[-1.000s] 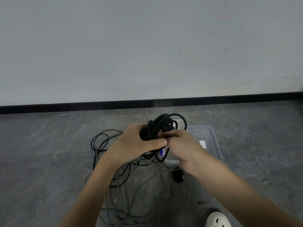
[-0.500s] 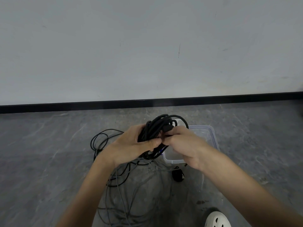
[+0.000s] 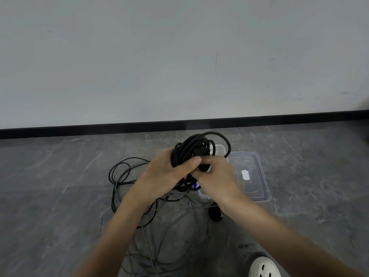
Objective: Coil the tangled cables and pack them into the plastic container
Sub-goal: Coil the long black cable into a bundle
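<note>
A coiled black cable bundle point(image 3: 196, 145) was held clear of the floor point(image 3: 60, 186), in front of the plastic container point(image 3: 219, 149). The left hand point(image 3: 169, 172) fingers were wrapped round it, and the right hand point(image 3: 215, 176) fingers were clamped on it. Loose cables point(image 3: 119, 176) were noted tangled on the floor, and a lid point(image 3: 251, 176) beside the container.

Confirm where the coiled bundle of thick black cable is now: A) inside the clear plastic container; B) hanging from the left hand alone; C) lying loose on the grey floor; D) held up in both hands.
D: the left hand grips the coiled bundle of thick black cable and the right hand pinches it, above the grey floor.
</note>
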The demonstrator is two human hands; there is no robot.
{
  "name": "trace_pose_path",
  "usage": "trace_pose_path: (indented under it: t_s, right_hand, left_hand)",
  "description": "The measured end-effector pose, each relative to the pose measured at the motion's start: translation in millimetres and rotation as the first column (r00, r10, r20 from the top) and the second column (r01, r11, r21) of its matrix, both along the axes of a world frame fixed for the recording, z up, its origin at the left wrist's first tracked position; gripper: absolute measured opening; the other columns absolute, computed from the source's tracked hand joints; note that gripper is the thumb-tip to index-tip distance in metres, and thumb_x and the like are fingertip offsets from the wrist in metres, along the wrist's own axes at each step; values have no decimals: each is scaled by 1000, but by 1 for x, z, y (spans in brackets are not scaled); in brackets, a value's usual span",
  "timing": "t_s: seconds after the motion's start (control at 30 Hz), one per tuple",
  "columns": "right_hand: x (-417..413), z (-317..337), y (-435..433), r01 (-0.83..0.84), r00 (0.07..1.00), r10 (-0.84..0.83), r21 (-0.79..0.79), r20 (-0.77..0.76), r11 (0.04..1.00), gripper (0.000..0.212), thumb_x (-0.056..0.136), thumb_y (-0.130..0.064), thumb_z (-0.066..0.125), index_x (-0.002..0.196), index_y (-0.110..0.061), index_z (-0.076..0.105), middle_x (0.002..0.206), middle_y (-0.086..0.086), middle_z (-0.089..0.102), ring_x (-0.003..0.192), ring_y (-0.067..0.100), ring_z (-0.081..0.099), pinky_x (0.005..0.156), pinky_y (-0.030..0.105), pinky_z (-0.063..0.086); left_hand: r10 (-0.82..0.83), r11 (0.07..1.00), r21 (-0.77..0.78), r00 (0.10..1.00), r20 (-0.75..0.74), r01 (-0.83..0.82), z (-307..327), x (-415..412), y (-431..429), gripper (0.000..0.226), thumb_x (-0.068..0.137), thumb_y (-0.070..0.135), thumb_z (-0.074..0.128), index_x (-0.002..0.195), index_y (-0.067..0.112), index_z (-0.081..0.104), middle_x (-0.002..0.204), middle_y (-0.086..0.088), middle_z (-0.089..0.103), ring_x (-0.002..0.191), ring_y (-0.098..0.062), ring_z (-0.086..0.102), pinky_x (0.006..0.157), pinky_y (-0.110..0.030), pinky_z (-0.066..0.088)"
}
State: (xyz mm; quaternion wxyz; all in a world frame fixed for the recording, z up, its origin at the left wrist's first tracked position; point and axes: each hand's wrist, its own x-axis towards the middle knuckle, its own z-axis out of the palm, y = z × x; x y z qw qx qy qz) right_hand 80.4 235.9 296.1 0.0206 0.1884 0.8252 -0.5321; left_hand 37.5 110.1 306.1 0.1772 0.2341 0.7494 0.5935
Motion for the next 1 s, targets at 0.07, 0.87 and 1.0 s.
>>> trace_pose_path:
  t_s: [0.07, 0.87, 1.0]
  right_hand:
    - [-1, 1, 2, 33, 999, -32, -62, 7, 998, 32, 87, -20, 64, 70, -46, 69, 96, -8, 72, 114, 25, 54, 99, 45, 44]
    - [-9, 14, 19, 118, 988, -64, -425, 138, 897, 21, 89, 6, 58, 103, -3, 70, 81, -3, 67, 58, -9, 60, 49, -1, 39]
    - [-9, 12, 18, 152, 984, -86, -477, 157, 866, 14, 91, 0, 60, 100, -2, 70, 79, -2, 68, 51, -14, 59, 43, -1, 37]
  left_hand:
    - [-63, 998, -11, 998, 10, 64, 0, 0, -1, 19, 87, 36, 61, 68, 39, 63, 58, 20, 60, 56, 7, 56, 55, -5, 41]
    - [-25, 973, -229, 1000, -3, 24, -8, -10, -6, 8, 90, 36, 64, 96, 32, 61, 71, 20, 65, 69, 5, 61, 60, -10, 43]
    - [-149, 964, -192, 971, 187, 185, -5, -10, -14, 33, 92, 24, 65, 122, 28, 55, 107, 6, 67, 101, -1, 61, 85, -17, 49]
